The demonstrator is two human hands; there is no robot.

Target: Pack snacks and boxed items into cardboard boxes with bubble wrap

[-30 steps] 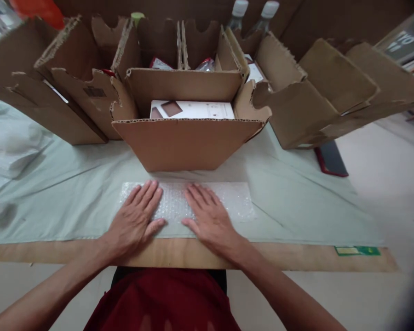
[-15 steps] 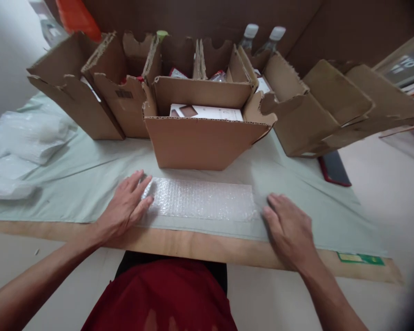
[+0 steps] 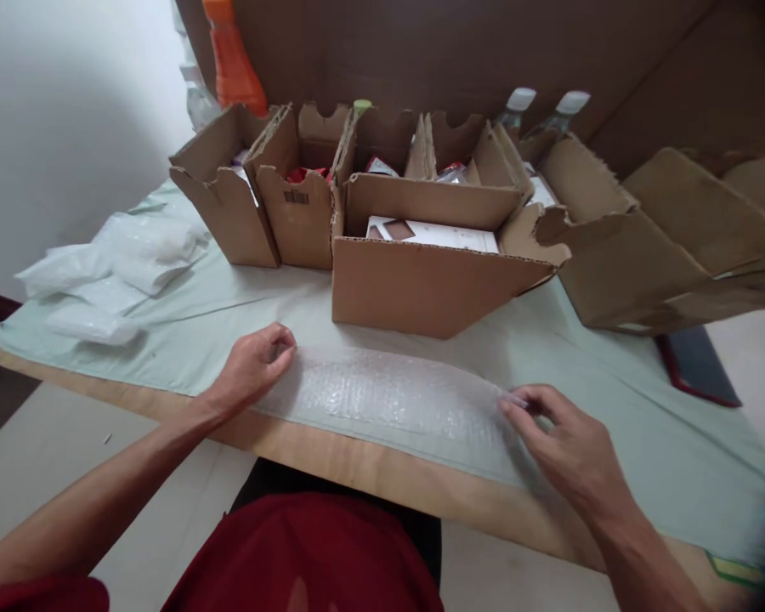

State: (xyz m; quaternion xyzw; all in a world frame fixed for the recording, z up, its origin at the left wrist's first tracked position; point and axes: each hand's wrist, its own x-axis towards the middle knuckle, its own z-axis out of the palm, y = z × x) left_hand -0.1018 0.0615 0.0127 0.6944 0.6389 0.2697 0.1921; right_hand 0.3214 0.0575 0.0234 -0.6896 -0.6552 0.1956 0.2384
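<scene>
No readable text, brand or number. Dark barcode-like block on the left carton (image 3: 306, 223), characters too small; white box (image 3: 446, 236) in the near middle carton (image 3: 414, 285) has a brown panel graphic plus tiny print, illegible. Green-yellow label (image 3: 736, 569) on table's (image 3: 552, 520) near right edge: can't read it.

The person wore a dark red top (image 3: 306, 552) — plain, its short sleeve (image 3: 44, 593) loose and ending in a rounded hem — with black bottoms (image 3: 350, 486) below; the forearms were bare.
</scene>
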